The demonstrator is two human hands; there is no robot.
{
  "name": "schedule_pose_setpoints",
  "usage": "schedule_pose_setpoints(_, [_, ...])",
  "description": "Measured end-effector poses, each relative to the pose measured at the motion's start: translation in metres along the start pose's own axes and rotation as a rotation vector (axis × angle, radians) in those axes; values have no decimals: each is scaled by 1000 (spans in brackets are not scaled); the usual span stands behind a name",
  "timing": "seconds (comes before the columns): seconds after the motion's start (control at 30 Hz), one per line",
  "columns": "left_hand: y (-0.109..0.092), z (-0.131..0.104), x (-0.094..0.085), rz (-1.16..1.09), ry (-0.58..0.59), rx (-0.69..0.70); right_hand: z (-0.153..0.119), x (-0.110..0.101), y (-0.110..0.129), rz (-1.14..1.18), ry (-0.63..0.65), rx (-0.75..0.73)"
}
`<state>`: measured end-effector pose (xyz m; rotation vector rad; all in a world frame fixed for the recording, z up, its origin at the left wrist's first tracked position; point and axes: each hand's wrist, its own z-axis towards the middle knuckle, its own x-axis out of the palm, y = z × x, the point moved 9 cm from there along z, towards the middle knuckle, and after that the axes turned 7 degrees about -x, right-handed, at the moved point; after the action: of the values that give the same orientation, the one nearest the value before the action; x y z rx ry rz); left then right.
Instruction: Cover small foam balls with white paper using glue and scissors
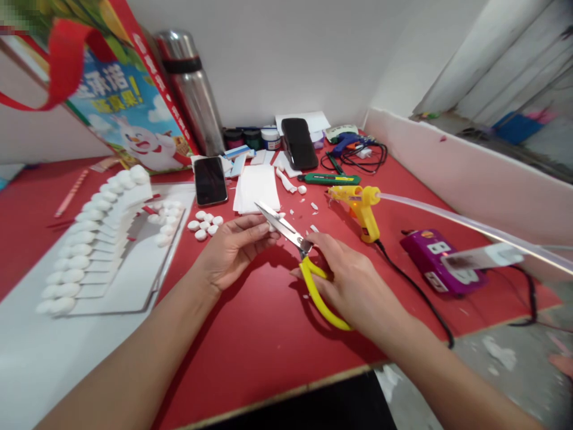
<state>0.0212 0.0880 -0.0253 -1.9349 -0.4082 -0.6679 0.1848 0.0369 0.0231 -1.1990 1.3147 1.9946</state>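
A: Start at nine o'clock. What sits on your left?

B: A white foam model [107, 251] lies flat on the red table [250, 334], its stepped edges lined with rounded white foam beads, so the rows face up where you can reach them. Behind it, at eleven o'clock, a printed gift bag [120, 101] leans against the wall with a steel flask [190, 89] beside it, both well apart from your hands.

A: And nearer the middle?

B: A small cluster of loose foam beads [205, 224] rests just beside your left hand [233, 248], with a dark phone [210, 180] and a stack of white foam sheet [256, 188] beyond at twelve o'clock. Your left hand is half closed, fingertips pinching a small white foam piece [274, 226] right at the blades; it is too small to describe further. You hold it low over the table, seemingly so trimmings drop among the scraps already scattered there.

A: The right side?

B: Your right hand [347, 280] grips the yellow-handled scissors [298, 251], fingers through the loops, blades parted and pointing to eleven o'clock towards the foam piece. At two o'clock a yellow glue gun [360, 206] stands propped on its stand, nozzle off the table. A purple power strip [441, 263] lies at three o'clock, near the gun's cord.
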Motion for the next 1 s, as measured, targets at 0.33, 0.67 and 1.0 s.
schedule_pose_setpoints(0.33, [0, -2, 5, 13, 83, -26, -1, -20, -23, 113, -98, 150])
schedule_pose_setpoints(0.67, [4, -2, 9, -29, 155, -80, 1, -23, -33, -198, -30, 239])
schedule_pose_setpoints(1.0, [-1, -2, 10, 7, 148, -18, 23, -17, -33, -484, 68, 287])
